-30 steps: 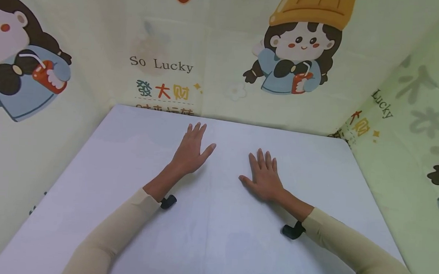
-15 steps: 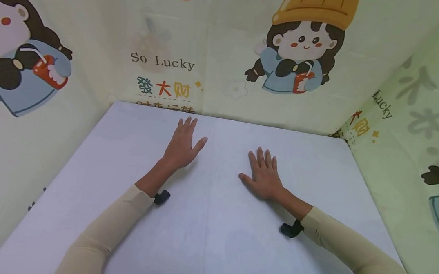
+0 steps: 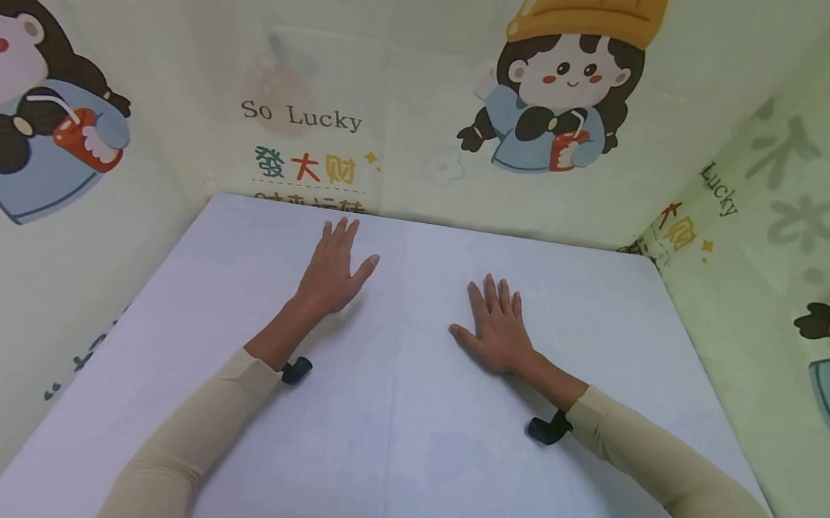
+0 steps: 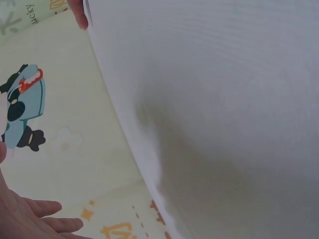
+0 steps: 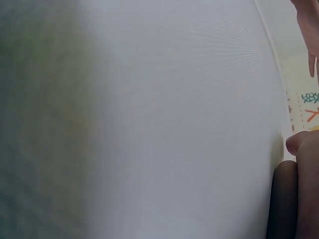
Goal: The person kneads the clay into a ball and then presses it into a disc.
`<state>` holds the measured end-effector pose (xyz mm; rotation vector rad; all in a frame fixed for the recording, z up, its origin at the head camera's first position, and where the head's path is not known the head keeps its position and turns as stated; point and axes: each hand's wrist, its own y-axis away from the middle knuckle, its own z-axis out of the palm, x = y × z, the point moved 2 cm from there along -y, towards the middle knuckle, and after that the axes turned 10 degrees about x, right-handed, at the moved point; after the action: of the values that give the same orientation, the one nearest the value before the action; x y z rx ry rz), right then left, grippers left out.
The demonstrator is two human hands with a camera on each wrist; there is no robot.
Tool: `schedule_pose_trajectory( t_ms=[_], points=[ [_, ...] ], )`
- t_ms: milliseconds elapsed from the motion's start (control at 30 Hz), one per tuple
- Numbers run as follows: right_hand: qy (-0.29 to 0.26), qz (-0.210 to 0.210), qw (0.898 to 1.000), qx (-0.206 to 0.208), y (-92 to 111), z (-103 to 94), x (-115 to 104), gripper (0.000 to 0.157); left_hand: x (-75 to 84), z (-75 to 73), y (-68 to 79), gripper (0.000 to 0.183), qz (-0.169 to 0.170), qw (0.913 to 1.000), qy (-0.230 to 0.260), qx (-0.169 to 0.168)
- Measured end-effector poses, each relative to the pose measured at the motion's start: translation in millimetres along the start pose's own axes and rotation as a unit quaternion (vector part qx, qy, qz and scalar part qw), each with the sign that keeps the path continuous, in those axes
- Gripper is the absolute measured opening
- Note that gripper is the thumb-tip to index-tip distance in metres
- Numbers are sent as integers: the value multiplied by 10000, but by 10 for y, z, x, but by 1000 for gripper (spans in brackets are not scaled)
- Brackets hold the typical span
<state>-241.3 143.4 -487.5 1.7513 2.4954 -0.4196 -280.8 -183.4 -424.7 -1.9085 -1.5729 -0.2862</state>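
In the head view my left hand (image 3: 332, 275) is over the far left-centre of the white tabletop (image 3: 393, 443), palm down, its fingers straight and thumb spread. A shadow lies under it; whether it touches the surface I cannot tell. My right hand (image 3: 498, 332) is right of centre and nearer, palm down with fingers spread, on or just over the table. Neither holds anything. Part of my left hand (image 4: 30, 214) shows at the lower left of the left wrist view. The right wrist view has part of my right hand (image 5: 308, 184) at its right edge.
Behind the table stands a cream backdrop (image 3: 422, 97) with printed cartoon figures and lettering, which also lines both sides. A small black wrist camera (image 3: 297, 370) hangs under the left cuff, another black camera (image 3: 548, 429) under the right one. Both sleeves are beige.
My left hand has moved leftward and a little farther away over the table. The right hand has kept its place, with the view shifting slightly.
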Motion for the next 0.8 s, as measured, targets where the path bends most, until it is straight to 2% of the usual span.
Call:
schedule_pose_trajectory(
  t_ms=[400, 800],
  points=[
    [15, -48, 10000, -8, 14, 48, -5, 96, -144, -29, 62, 82, -33, 9999, 81, 94],
    [131, -41, 9999, -26, 5, 94, 55, 95, -270, -101, 43, 82, 12, 9997, -48, 241]
  ],
)
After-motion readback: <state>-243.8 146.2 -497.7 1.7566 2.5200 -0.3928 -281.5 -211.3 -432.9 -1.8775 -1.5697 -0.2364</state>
